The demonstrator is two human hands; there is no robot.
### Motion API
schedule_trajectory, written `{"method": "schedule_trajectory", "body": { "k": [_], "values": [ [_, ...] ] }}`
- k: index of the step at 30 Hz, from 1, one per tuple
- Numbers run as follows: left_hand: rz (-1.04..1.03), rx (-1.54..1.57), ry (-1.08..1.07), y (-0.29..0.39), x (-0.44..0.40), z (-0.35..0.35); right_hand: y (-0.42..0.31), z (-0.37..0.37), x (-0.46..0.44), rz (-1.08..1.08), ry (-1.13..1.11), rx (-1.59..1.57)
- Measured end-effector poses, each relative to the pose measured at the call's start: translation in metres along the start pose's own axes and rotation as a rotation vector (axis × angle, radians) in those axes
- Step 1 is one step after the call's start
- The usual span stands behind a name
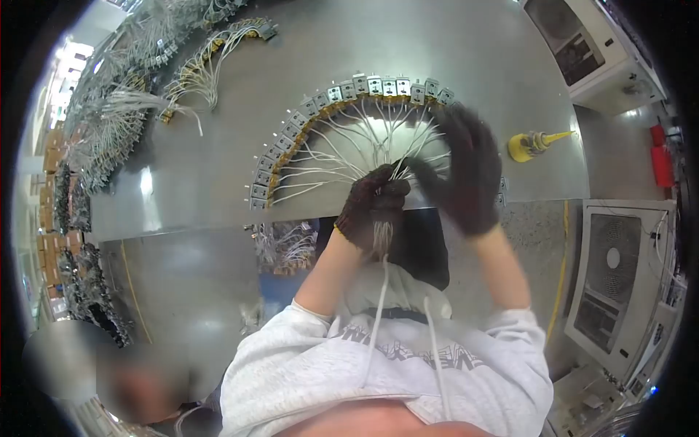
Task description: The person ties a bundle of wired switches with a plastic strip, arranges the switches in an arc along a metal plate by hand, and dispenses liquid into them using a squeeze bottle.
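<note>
My left hand [376,207], in a dark knit glove, is closed around a bundle of white wires [383,234] at the table's front edge. From this fist the wires spread forward in a fan, each running to a small silver box-shaped part [375,86] with a yellow-brown end. Several of these parts lie side by side in an arc on the table. My right hand [466,171], also gloved and smeared by motion, hovers over the right side of the fan, thumb and fingers apart. It covers the parts there, though a few silver ones [502,191] show beyond it.
The grey metal table [466,51] carries a yellow bottle with a pointed nozzle [530,146] at right. Heaps of similar wired parts [120,124] lie at left. White machine housings [619,269] stand at right. Another person [142,382], blurred, is at lower left.
</note>
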State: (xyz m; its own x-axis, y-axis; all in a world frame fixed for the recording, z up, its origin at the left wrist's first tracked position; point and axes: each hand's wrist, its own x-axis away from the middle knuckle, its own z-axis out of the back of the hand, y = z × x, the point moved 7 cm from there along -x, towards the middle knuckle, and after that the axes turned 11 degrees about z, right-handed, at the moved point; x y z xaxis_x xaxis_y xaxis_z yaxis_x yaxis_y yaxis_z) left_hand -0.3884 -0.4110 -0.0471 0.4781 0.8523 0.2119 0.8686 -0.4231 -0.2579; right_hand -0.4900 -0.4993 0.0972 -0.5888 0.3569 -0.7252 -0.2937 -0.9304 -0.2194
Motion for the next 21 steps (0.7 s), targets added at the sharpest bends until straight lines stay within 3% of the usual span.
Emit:
{"method": "schedule_trajectory", "body": {
  "k": [1, 3, 5, 6, 7, 8, 10, 11, 14, 16, 19, 21],
  "values": [
    [-0.015, -0.047, 0.004, 0.002, 0.001, 0.006, 0.011, -0.010, -0.026, 0.104, -0.044, 0.043],
    [0.073, 0.023, -0.204, 0.003, -0.003, 0.021, 0.040, -0.055, -0.052, 0.179, -0.315, 0.216],
    [0.097, -0.181, -0.205, 0.000, 0.000, 0.009, 0.077, -0.107, -0.056, 0.168, -0.611, 0.155],
    [0.090, -0.111, -0.049, 0.002, -0.001, 0.014, 0.094, -0.125, -0.054, 0.021, -0.753, 0.036],
    [0.140, -0.083, -0.132, 0.005, -0.008, 0.025, 0.109, -0.142, -0.051, -0.122, -0.902, -0.078],
    [-0.098, -0.344, 0.095, 0.012, 0.002, 0.023, 0.111, -0.150, -0.053, -0.072, -0.921, -0.209],
    [-0.080, -0.241, 0.143, 0.009, 0.000, 0.020, 0.120, -0.162, -0.054, -0.035, -0.960, -0.345],
    [-0.025, -0.186, 0.126, 0.008, -0.009, 0.028, 0.127, -0.168, -0.053, -0.048, -0.970, -0.345],
    [-0.164, -0.227, 0.031, 0.010, -0.014, 0.036, 0.122, -0.176, -0.051, 0.021, -0.988, -0.554],
    [-0.226, -0.289, 0.131, 0.009, -0.011, 0.037, 0.135, -0.179, -0.043, -0.232, -0.950, -0.604],
    [-0.133, -0.234, 0.117, 0.007, -0.009, 0.031, 0.131, -0.174, -0.044, -0.060, -0.899, -0.546],
    [-0.157, -0.243, 0.061, 0.007, 0.000, 0.024, 0.128, -0.171, -0.049, -0.068, -0.918, -0.588]
  ]
}}
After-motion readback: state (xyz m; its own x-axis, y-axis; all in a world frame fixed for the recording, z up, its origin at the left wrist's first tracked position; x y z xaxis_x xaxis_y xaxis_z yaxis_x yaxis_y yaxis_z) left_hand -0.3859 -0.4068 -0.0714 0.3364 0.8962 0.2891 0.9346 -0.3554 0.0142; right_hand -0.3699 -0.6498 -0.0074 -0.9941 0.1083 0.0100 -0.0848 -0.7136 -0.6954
